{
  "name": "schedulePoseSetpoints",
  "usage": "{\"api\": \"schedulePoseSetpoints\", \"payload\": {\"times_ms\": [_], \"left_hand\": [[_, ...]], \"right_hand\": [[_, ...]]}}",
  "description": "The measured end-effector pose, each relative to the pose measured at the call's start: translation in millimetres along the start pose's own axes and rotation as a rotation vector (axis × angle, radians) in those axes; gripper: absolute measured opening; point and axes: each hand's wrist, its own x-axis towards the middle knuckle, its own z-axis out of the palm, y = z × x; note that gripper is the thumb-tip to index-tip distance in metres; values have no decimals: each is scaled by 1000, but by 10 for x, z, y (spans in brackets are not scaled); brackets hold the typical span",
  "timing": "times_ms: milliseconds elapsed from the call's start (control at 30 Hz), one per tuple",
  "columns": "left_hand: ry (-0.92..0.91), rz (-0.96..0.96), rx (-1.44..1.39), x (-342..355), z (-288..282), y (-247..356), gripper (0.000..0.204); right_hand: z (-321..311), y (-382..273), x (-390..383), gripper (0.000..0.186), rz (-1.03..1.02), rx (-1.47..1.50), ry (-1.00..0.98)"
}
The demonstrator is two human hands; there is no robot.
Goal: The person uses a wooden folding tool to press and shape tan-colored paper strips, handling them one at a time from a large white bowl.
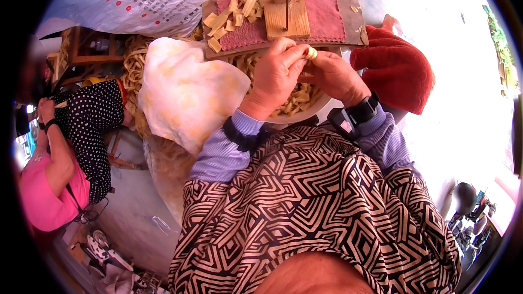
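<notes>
Both hands meet above the near edge of a board (357,24), the 2 of them closed round 1 small pale-yellow rolled piece (311,53). The left hand (277,76) pinches it from the left with thumb and fingers; the right hand (335,75) has its bent fingers against the other side. On the board lies a pink cloth (328,13), and on that a wooden block (271,19) with 1 thin dark rod (287,12) — cut yellow pieces (220,23) lie just left of the block. Under the hands, a bowl (306,118) holds more pale pieces. A white cloth (188,87) lies to the left, a red cloth (400,68) to the right — and a co-worker in a pink top (52,196) sits far left.
</notes>
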Motion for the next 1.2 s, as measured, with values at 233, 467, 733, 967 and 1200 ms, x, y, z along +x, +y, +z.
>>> {"api": "schedulePoseSetpoints", "payload": {"times_ms": [233,467,733,967,1200], "left_hand": [[21,-106,-31,175,12,168,18],[-129,-790,-781,-118,154,254,25],[-77,-171,277,-237,-360,120,13],[-46,81,385,160,-413,163,14],[-20,-235,-127,533,-498,-299,15]], "right_hand": [[140,-68,-16,13,-720,-873,211],[91,-166,60,9,-1064,-1006,539],[8,-476,-50,39,-758,-775,261],[326,-827,10,17,-193,-1060,-103],[229,-792,241,12,-600,-872,173]]}}
